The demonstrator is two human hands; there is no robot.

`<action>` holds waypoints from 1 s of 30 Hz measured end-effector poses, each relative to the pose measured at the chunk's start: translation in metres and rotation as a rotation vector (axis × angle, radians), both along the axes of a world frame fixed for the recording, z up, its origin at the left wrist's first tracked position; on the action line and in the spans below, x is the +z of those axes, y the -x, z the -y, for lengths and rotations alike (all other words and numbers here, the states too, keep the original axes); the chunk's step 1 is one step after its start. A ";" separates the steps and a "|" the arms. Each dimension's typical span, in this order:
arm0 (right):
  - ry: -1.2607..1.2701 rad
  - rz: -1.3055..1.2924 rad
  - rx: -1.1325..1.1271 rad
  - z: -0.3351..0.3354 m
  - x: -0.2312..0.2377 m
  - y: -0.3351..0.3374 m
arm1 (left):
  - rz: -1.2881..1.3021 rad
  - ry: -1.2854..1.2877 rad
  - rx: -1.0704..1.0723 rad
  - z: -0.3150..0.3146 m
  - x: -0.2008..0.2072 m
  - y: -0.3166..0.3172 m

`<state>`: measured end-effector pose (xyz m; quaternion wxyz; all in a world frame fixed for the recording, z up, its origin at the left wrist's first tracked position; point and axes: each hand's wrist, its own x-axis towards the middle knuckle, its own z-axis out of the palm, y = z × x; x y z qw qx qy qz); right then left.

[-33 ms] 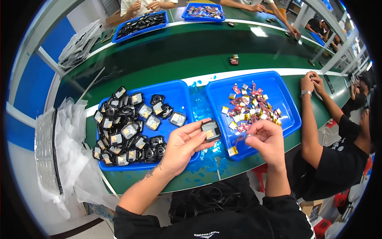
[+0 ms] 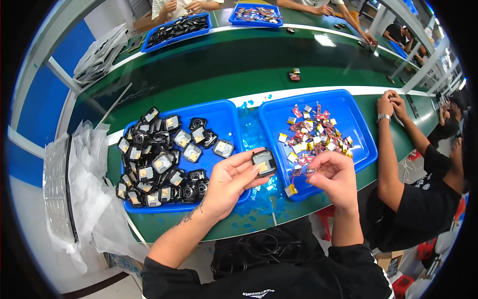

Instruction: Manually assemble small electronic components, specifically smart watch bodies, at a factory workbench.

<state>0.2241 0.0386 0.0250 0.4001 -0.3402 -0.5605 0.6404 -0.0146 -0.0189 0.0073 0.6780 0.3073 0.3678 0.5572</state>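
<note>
Between the thumb and fingers of my left hand point(image 2: 230, 182) is a black square watch case point(image 2: 264, 163), its open side facing up with a grey and tan inside. My right hand point(image 2: 334, 177) pinches a small grey part point(image 2: 311, 171) a little to the right of the case, apart from it. Below that pinch, a silver and yellow battery point(image 2: 291, 190) shows at the near left rim of the right blue tray point(image 2: 366, 149). It seems to dangle from the pinched part, though the link is hard to make out.
A left blue tray point(image 2: 226, 112) holds a heap of black watch cases point(image 2: 162, 162). Red boards with batteries point(image 2: 318, 130) lie in the right tray. Blue scraps point(image 2: 251, 129) litter the gap between trays. A co-worker's arm point(image 2: 391, 164) is at the right; more trays stand across the bench.
The battery below my right hand has tilted, and the small grey part in its fingertips shows more plainly. My left hand keeps its hold on the watch case.
</note>
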 end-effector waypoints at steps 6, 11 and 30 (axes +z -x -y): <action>-0.022 0.055 0.069 0.010 0.003 0.012 | 0.073 0.036 0.122 0.003 -0.003 0.000; -0.234 0.200 -0.004 0.008 -0.005 0.015 | -0.331 -0.185 0.287 0.003 -0.005 0.007; -0.992 0.477 -0.308 0.019 0.001 0.071 | -0.097 -0.066 0.249 0.004 -0.006 -0.020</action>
